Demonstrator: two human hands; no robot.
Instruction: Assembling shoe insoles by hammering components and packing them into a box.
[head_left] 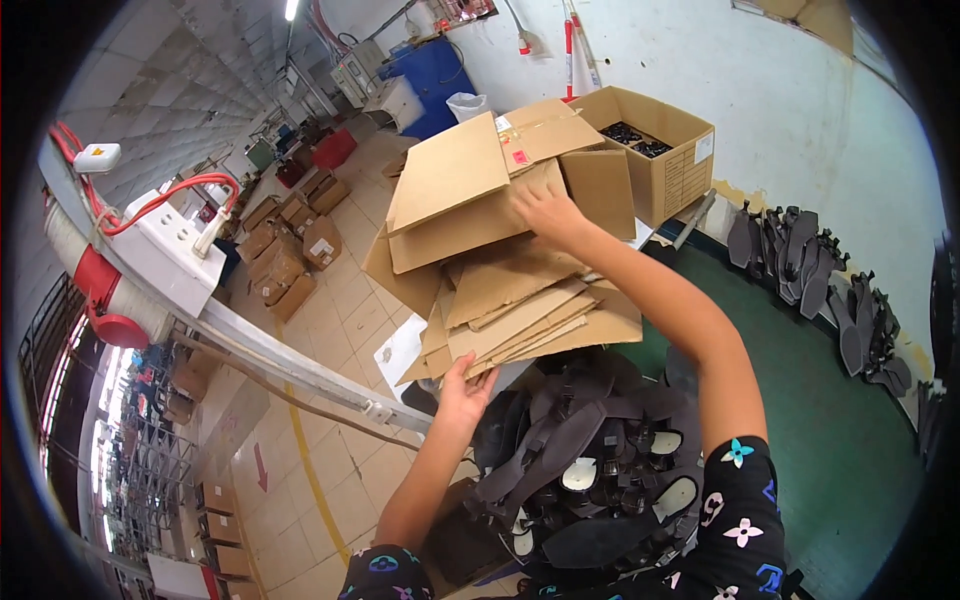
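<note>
In front of me is an open cardboard box [450,245] with its flaps folded outward, and a stack of flat cardboard sheets [525,320] leans at its near side. My left hand [467,392] is closed round the lower edge of those sheets, thumb on top. Higher up, my right hand [545,208] has its fingers curled at a cardboard flap [540,180]; the fingertips are partly hidden against it. Below the cardboard, close to my body, lies a heap of dark sandals [570,450] with straps and some pale insoles.
Behind stands another open carton [665,165] with small black items inside. Dark soles [800,255] lean along the right wall above a green surface [790,440]. A metal rail [290,355] with a white socket box [185,235] crosses the left. Several cartons [290,255] sit on the tiled floor.
</note>
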